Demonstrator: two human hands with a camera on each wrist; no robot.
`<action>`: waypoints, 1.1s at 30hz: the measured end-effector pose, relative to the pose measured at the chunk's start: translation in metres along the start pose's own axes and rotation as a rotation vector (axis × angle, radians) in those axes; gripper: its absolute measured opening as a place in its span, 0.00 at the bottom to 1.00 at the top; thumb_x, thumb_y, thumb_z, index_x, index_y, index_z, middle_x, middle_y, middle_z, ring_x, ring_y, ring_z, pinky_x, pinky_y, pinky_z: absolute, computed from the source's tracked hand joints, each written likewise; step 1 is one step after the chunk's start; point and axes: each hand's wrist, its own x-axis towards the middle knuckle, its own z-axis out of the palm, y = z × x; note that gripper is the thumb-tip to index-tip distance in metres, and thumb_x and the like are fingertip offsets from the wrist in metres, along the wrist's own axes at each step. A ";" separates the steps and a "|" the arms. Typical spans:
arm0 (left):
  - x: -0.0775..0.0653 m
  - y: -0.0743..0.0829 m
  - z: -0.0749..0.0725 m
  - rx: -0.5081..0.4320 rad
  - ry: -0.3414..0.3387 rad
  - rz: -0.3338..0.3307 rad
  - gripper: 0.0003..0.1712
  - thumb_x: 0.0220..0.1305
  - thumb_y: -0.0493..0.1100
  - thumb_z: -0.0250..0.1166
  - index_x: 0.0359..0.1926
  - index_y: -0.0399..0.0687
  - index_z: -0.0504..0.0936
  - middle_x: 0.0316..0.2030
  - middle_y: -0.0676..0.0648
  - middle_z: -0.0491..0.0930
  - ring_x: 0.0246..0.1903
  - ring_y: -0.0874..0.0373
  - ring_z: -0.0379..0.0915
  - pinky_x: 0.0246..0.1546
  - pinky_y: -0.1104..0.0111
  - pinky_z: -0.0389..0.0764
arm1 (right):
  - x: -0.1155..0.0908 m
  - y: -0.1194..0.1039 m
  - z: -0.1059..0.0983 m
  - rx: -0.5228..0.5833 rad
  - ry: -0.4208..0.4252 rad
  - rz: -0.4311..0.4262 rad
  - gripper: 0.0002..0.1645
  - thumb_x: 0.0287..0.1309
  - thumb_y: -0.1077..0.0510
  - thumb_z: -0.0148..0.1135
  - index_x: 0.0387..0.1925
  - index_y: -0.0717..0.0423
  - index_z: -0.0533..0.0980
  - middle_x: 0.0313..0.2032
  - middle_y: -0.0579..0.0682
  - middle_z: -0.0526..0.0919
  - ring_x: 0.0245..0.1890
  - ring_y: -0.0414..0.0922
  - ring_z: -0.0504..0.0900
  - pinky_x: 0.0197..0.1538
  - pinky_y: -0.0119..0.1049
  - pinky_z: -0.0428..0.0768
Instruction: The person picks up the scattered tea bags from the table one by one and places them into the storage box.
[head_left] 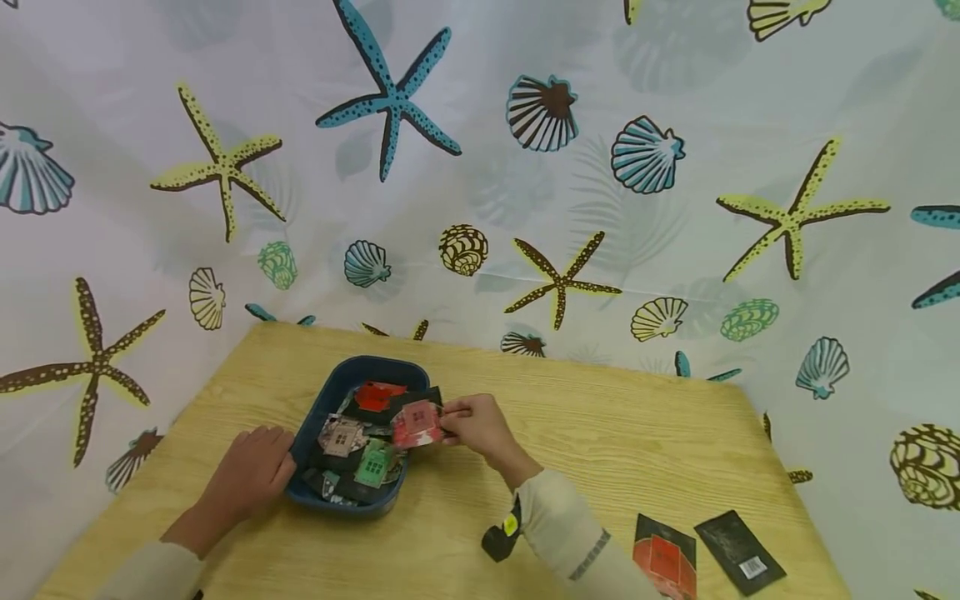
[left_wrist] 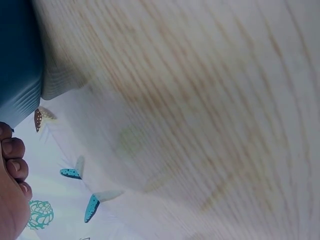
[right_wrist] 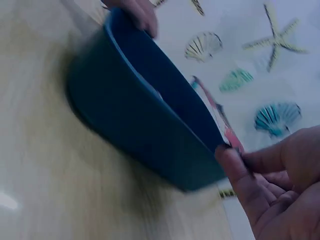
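A dark blue plastic bin (head_left: pixel 349 508) stands on the table at left, filled with flat printed packets in black, green, beige and red (head_left: pixel 372 463). My left hand (head_left: pixel 251 468) grips the bin's left rim; its curled fingers show at the edge of the left wrist view. Between thumb and fingers, my right hand (head_left: pixel 477 427) pinches the edge of a red-and-black flat packet (head_left: pixel 417 422) over the bin's right rim. From the side, the right wrist view shows that packet thin and edge-on beside the rim, with the right hand (right_wrist: pixel 285 185) close to the bin wall.
Two more packets lie on the wood-grain table (head_left: pixel 585 433) at front right: a black-and-red one (head_left: pixel 666 558) and a black one with a barcode label (head_left: pixel 740 552). Behind the table hangs a white curtain (head_left: pixel 480 200) printed with starfish and shells.
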 end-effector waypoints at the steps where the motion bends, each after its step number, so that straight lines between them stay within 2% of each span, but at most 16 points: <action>1: 0.000 0.001 0.000 -0.004 -0.003 -0.003 0.13 0.58 0.38 0.56 0.23 0.54 0.62 0.21 0.57 0.55 0.23 0.64 0.45 0.30 0.70 0.49 | -0.001 -0.001 0.012 -0.003 -0.008 -0.018 0.15 0.62 0.70 0.59 0.49 0.74 0.79 0.43 0.69 0.85 0.30 0.46 0.88 0.39 0.43 0.87; 5: 0.001 0.005 0.001 -0.022 -0.011 -0.011 0.14 0.58 0.38 0.57 0.22 0.54 0.61 0.21 0.57 0.54 0.23 0.64 0.44 0.30 0.70 0.49 | -0.008 -0.002 0.047 -0.067 -0.084 -0.079 0.17 0.62 0.72 0.55 0.51 0.75 0.78 0.45 0.70 0.85 0.39 0.55 0.89 0.41 0.45 0.86; 9: 0.002 0.007 0.003 -0.026 0.001 -0.003 0.15 0.58 0.38 0.57 0.22 0.54 0.60 0.21 0.57 0.53 0.23 0.64 0.42 0.30 0.70 0.48 | -0.014 -0.004 0.061 -0.178 -0.197 -0.139 0.22 0.63 0.74 0.50 0.58 0.73 0.75 0.52 0.68 0.83 0.52 0.58 0.85 0.49 0.45 0.84; 14: 0.004 0.007 0.003 -0.029 -0.021 -0.024 0.15 0.58 0.37 0.56 0.21 0.54 0.59 0.21 0.57 0.53 0.23 0.64 0.43 0.30 0.69 0.49 | -0.019 -0.007 0.057 -0.202 -0.346 -0.170 0.31 0.63 0.77 0.42 0.68 0.70 0.65 0.66 0.66 0.73 0.67 0.57 0.75 0.65 0.48 0.74; 16: 0.004 0.007 0.002 -0.032 -0.043 -0.036 0.15 0.59 0.38 0.56 0.22 0.54 0.60 0.21 0.56 0.54 0.24 0.63 0.45 0.31 0.68 0.50 | -0.020 -0.008 0.051 -0.190 -0.357 -0.174 0.32 0.65 0.76 0.41 0.71 0.69 0.61 0.69 0.65 0.69 0.70 0.57 0.71 0.67 0.49 0.72; 18: 0.004 0.006 0.002 -0.030 -0.062 -0.046 0.14 0.59 0.38 0.56 0.22 0.53 0.61 0.21 0.56 0.56 0.24 0.62 0.47 0.31 0.68 0.51 | -0.020 -0.007 0.042 -0.184 -0.331 -0.210 0.31 0.67 0.73 0.42 0.72 0.68 0.60 0.70 0.66 0.68 0.70 0.58 0.71 0.67 0.49 0.73; 21: 0.002 0.005 0.003 -0.028 -0.091 -0.063 0.14 0.60 0.38 0.56 0.22 0.53 0.62 0.21 0.55 0.57 0.24 0.62 0.49 0.30 0.67 0.52 | -0.021 -0.006 0.022 -0.183 -0.253 -0.262 0.30 0.69 0.68 0.45 0.71 0.68 0.61 0.66 0.68 0.72 0.66 0.60 0.74 0.63 0.48 0.77; 24: 0.001 0.004 0.004 -0.035 -0.111 -0.065 0.14 0.61 0.39 0.55 0.22 0.54 0.61 0.21 0.56 0.57 0.23 0.62 0.49 0.30 0.67 0.51 | -0.023 0.000 -0.010 -0.257 -0.159 -0.280 0.28 0.67 0.67 0.49 0.67 0.71 0.66 0.60 0.69 0.78 0.60 0.61 0.80 0.57 0.46 0.81; 26: 0.002 0.004 0.004 -0.041 -0.104 -0.054 0.14 0.60 0.38 0.55 0.22 0.54 0.61 0.21 0.56 0.56 0.23 0.62 0.49 0.30 0.68 0.51 | -0.026 0.005 -0.036 -0.343 -0.080 -0.242 0.26 0.67 0.66 0.51 0.64 0.71 0.69 0.56 0.68 0.81 0.56 0.60 0.82 0.54 0.46 0.82; 29: 0.003 0.002 0.006 -0.035 -0.069 -0.039 0.14 0.58 0.37 0.56 0.21 0.53 0.61 0.20 0.56 0.56 0.22 0.62 0.48 0.28 0.68 0.51 | -0.032 0.017 -0.080 -0.546 0.016 -0.156 0.23 0.64 0.64 0.55 0.59 0.70 0.75 0.51 0.65 0.84 0.52 0.59 0.84 0.53 0.49 0.82; 31: 0.003 0.001 0.007 -0.034 -0.058 -0.038 0.14 0.57 0.37 0.56 0.21 0.53 0.61 0.20 0.55 0.56 0.22 0.61 0.48 0.28 0.68 0.51 | -0.041 0.026 -0.110 -0.682 0.054 -0.097 0.22 0.62 0.64 0.55 0.56 0.69 0.77 0.50 0.64 0.85 0.50 0.58 0.85 0.52 0.52 0.82; 33: 0.002 0.002 0.009 -0.034 -0.071 -0.037 0.14 0.57 0.38 0.57 0.21 0.53 0.61 0.20 0.55 0.56 0.21 0.61 0.48 0.27 0.68 0.51 | -0.054 0.035 -0.139 -0.770 0.077 -0.064 0.20 0.60 0.64 0.56 0.53 0.69 0.79 0.48 0.63 0.85 0.48 0.58 0.85 0.51 0.52 0.82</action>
